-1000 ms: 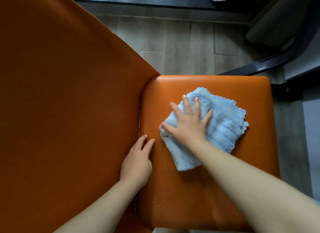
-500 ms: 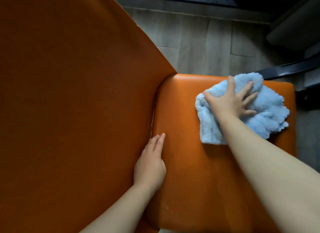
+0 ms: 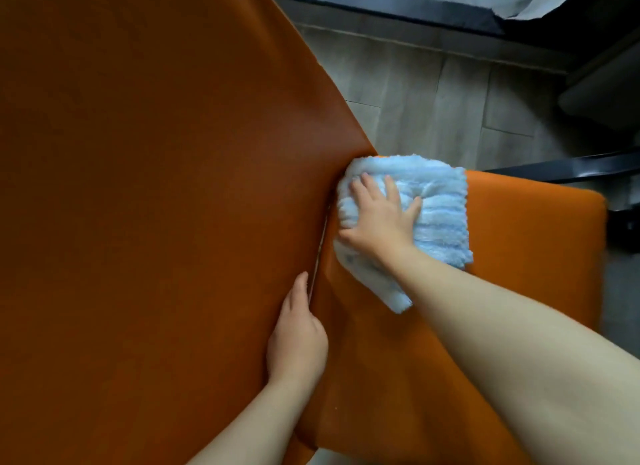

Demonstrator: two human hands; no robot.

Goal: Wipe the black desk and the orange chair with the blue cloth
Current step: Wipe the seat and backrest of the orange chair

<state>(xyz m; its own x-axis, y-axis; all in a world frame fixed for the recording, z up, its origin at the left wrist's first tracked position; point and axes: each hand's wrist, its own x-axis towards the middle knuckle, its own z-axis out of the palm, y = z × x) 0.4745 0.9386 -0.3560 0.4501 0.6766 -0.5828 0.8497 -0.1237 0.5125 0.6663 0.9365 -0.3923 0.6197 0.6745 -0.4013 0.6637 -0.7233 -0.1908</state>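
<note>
The orange chair (image 3: pixel 530 243) fills most of the view, its tall backrest on the left and its seat on the right. A fluffy blue cloth (image 3: pixel 436 201) lies on the seat's far corner, pushed up against the backrest. My right hand (image 3: pixel 379 219) presses flat on the cloth with fingers spread. My left hand (image 3: pixel 298 340) rests with fingers together at the seam between backrest and seat, holding nothing. The black desk's top is not in view.
Grey wood-look floor (image 3: pixel 433 94) lies beyond the chair. A dark frame bar (image 3: pixel 568 165) runs past the seat's far right edge. A dark baseboard (image 3: pixel 381 4) crosses the top, with dark furniture at the upper right.
My right hand slid the cloth from the seat's middle to its far right edge, then back left to the corner against the backrest. My left hand stayed at the seam.
</note>
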